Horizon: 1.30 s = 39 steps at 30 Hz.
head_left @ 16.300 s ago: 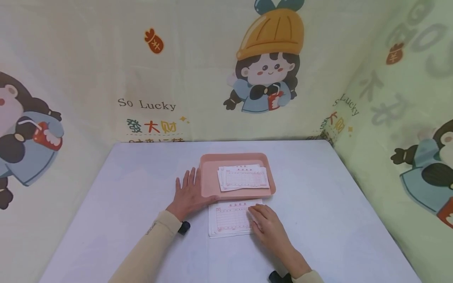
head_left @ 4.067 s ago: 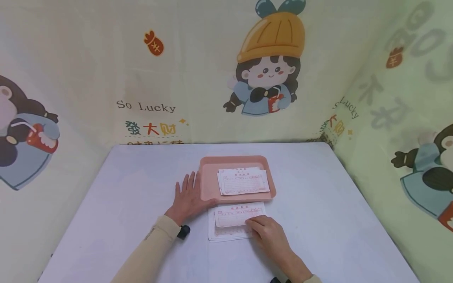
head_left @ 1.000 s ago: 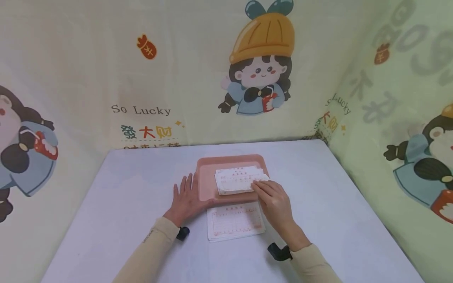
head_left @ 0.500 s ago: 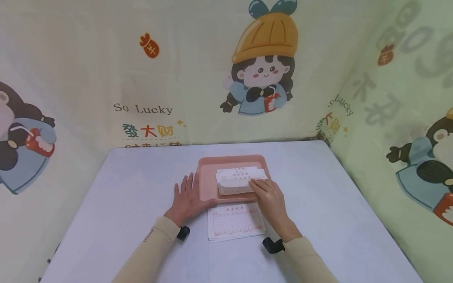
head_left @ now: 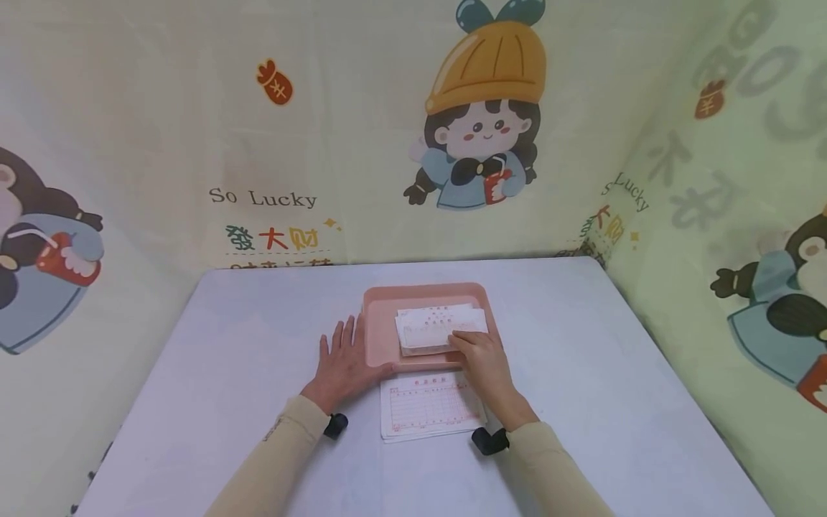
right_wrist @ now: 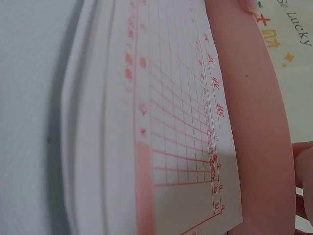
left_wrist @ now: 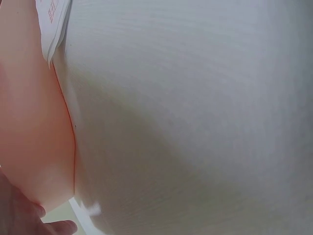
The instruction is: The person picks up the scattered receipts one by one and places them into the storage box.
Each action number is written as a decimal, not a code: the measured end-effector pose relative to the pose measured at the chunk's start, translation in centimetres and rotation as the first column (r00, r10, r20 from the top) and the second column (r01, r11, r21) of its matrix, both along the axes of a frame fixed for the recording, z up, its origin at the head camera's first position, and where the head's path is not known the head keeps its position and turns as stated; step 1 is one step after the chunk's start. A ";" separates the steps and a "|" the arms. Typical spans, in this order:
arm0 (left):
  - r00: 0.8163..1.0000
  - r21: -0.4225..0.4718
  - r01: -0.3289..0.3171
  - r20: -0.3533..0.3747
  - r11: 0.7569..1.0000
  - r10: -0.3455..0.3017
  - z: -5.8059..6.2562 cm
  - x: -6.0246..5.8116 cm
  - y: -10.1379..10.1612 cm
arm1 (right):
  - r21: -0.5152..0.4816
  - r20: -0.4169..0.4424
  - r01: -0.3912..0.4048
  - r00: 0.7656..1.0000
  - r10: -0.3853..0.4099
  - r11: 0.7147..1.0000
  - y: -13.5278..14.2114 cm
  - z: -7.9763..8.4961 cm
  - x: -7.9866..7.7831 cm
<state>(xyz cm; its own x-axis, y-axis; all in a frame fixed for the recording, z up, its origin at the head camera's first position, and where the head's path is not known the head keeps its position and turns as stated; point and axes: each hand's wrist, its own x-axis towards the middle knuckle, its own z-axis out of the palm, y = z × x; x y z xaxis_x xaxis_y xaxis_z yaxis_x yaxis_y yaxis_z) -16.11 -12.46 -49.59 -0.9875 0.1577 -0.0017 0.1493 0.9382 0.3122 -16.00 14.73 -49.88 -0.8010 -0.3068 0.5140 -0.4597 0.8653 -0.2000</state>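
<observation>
Pink tray [head_left: 382, 334], red-gridded white slips [head_left: 426, 411]

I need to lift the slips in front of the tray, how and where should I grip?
Probably pinch the near edge of the slips from your side: they lie flat, that edge is uncovered, and the far edge sits by the tray.

A pink tray [left_wrist: 34, 107] is touched by the left hand [left_wrist: 20, 213]. Red-printed sheets [left_wrist: 51, 24] are seen beside it on a white tabletop [left_wrist: 195, 98].
</observation>
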 end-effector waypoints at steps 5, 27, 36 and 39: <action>1.000 0.002 0.000 0.003 1.000 0.000 0.1 0.0 0.1 | 0.010 0.032 0.010 0.999 -0.010 1.000 -0.1 -0.1 -0.1; 0.999 0.003 -0.018 0.043 1.000 0.018 0.1 -0.1 -0.2 | 0.004 -0.107 -0.069 0.992 0.069 0.998 1.0 1.5 4.3; 1.000 0.009 -0.012 0.028 1.000 0.012 0.2 -0.1 -0.1 | -0.030 -0.089 -0.093 0.992 0.090 0.995 1.0 1.2 6.2; 0.999 0.011 -0.010 0.030 1.000 0.010 0.2 -0.1 0.0 | -0.039 -0.109 -0.111 0.988 0.106 0.993 1.2 0.8 6.7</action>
<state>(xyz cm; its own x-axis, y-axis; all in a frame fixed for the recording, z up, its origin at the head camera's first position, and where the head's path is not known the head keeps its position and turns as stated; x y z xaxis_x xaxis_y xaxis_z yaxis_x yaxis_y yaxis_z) -16.19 -12.47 -49.35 -0.9885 0.1480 -0.0300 0.1302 0.9359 0.3273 -9.32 15.92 -49.10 -0.7044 -0.3639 0.6095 -0.5711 0.8004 -0.1821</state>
